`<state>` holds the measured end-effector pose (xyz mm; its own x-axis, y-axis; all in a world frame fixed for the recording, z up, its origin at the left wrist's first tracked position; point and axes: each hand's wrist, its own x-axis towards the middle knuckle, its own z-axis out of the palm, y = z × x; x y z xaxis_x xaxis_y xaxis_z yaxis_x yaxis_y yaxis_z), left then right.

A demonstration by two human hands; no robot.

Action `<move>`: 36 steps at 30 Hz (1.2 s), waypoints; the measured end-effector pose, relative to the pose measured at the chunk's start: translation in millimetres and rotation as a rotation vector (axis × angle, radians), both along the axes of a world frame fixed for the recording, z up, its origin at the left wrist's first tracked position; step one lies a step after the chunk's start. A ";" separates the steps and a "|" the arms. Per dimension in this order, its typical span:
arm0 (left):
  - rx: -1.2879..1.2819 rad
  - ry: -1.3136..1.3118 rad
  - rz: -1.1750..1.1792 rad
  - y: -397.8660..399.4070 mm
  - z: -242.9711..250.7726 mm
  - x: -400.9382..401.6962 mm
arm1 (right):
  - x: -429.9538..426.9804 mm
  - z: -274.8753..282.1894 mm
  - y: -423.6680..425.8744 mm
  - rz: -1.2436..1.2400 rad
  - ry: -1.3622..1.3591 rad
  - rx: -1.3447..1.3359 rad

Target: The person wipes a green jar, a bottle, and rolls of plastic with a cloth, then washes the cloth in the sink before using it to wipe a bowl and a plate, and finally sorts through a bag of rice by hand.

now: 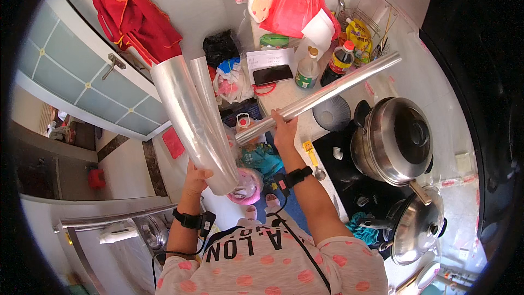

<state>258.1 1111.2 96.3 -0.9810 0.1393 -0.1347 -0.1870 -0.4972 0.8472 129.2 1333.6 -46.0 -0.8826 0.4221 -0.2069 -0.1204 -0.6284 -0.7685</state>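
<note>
My left hand (197, 179) grips the lower end of a wide roll of shiny, clear plastic film (186, 119), which tilts up and away to the left. A thinner film roll (210, 104) lies along its right side; whether my fingers reach that one too is hidden. In my right hand (285, 131) is a long, thin roll of similar film (331, 88), held near its lower end. It slants up to the right above the counter (282, 100), passing in front of a dark-sauce bottle (339, 63) and a ribbed glass bowl (331, 113).
A lidded steel pot (393, 143) and a lidded pan (419, 229) stand on the black cooktop (335, 172) at right. Behind the rolls are a phone (272, 74) and a green-labelled bottle (308, 69). A glass-paned door (88, 69) stands at left, near red cloth (131, 16).
</note>
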 end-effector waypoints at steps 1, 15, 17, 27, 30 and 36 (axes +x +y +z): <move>-0.063 -0.083 0.067 -5.5 1.1 6.0 | 9.4 17.2 -10.7 0.058 -0.004 0.017; 0.004 -0.076 0.228 -56.0 -34.9 122.0 | 201.5 69.5 -95.8 0.815 0.194 0.820; 0.123 -0.098 0.306 -56.2 -50.6 150.8 | 217.8 56.2 -111.7 0.930 0.310 0.875; 0.321 -0.204 0.625 -57.1 -105.4 339.2 | 346.2 25.4 -150.5 1.501 0.168 0.664; 0.032 -0.062 0.641 -59.3 -114.1 395.1 | 367.7 19.2 -156.0 1.759 0.151 0.571; -0.387 -0.111 0.549 -66.3 -112.5 509.2 | 428.0 18.1 -184.9 2.017 0.286 0.569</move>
